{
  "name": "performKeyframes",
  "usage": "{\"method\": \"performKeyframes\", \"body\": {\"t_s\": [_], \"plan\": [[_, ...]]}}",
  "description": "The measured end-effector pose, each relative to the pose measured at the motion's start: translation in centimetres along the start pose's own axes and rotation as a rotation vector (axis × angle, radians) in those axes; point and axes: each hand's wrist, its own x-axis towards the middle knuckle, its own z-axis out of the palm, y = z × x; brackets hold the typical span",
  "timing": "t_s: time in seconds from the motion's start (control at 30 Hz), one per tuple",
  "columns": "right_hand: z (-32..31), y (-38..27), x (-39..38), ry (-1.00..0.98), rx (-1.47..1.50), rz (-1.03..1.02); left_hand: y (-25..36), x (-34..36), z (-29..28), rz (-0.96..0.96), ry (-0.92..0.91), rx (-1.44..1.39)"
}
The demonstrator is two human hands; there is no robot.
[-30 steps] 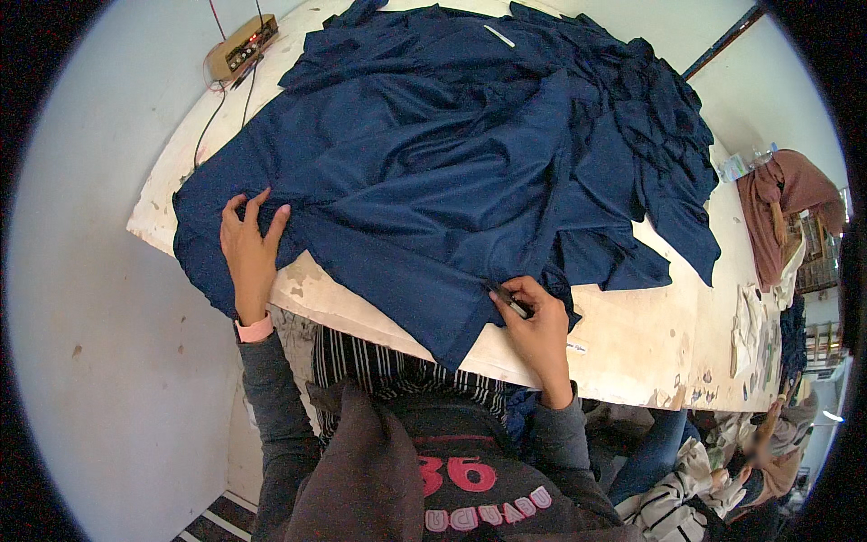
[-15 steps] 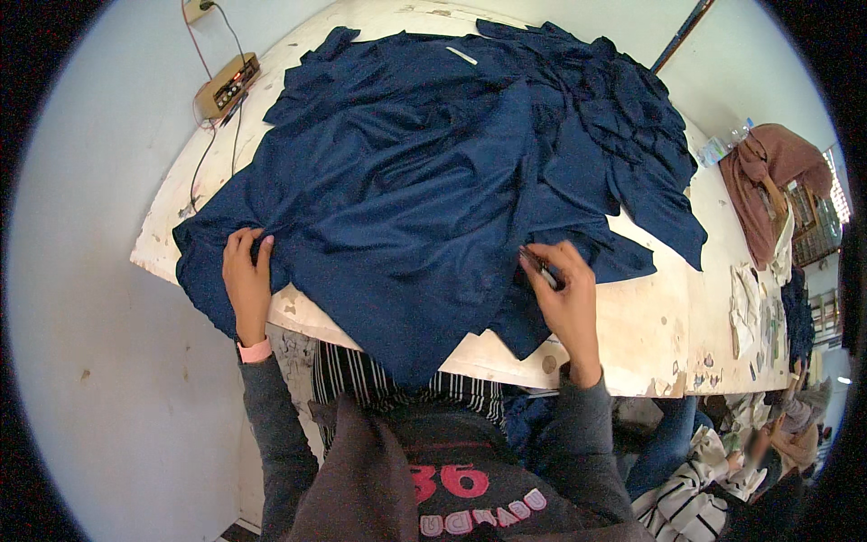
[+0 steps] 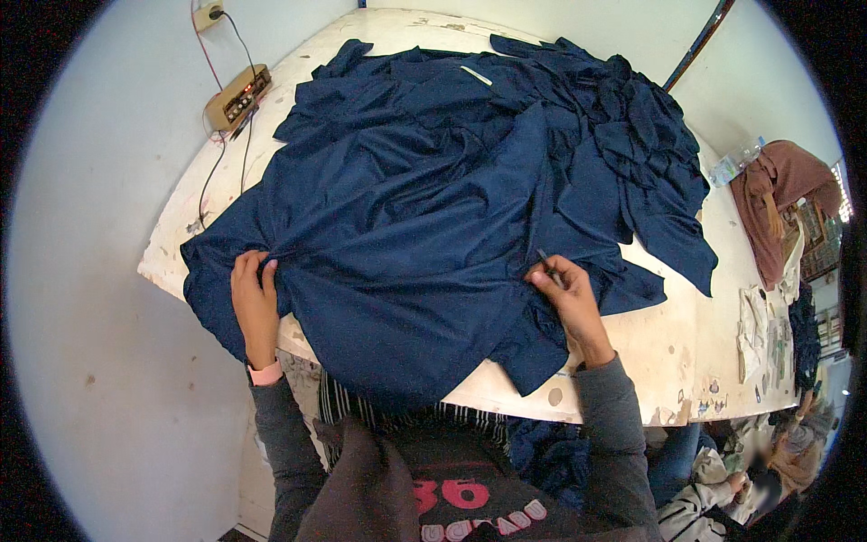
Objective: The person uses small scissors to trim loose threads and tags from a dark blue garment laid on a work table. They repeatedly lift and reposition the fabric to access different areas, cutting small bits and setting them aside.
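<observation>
A large heap of crumpled navy fabric (image 3: 415,208) covers much of the pale, stained table (image 3: 632,370) and drapes over its near edge. At the left, my left hand (image 3: 256,298) has its fingers closed on a gathered fold of this fabric. My right hand (image 3: 571,303), at the right, pinches a small dark tool (image 3: 547,265), too small to make out fully, against another fold. A thin white strip (image 3: 476,76) lies on top of the heap toward the back.
A beige electrical box (image 3: 237,98) with cords is at the back left beside the wall. On the right are a plastic bottle (image 3: 736,164), a person in brown (image 3: 781,194), cream cloth pieces (image 3: 751,334) and dark cloth (image 3: 802,330). More people work at lower right.
My right hand has moved up and rightward along the fabric from its front corner. My left hand sits lower in the picture. The pointed front corner has become more rounded.
</observation>
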Motion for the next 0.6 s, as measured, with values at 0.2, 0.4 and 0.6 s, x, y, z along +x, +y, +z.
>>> {"method": "performKeyframes", "body": {"t_s": [0.2,0.4,0.6], "plan": [[-0.8,-1.4,0.1,0.01,0.369,0.067,0.0,-0.1,0.1,-0.01,0.002,-0.016],[-4.0,0.5,1.0,0.146,0.214,-0.029,0.1,0.1,0.3,-0.024,-0.009,-0.001],[-14.3,3.4,1.4,0.7,0.085,-0.118,-0.4,0.0,0.5,0.001,0.006,0.023]]}}
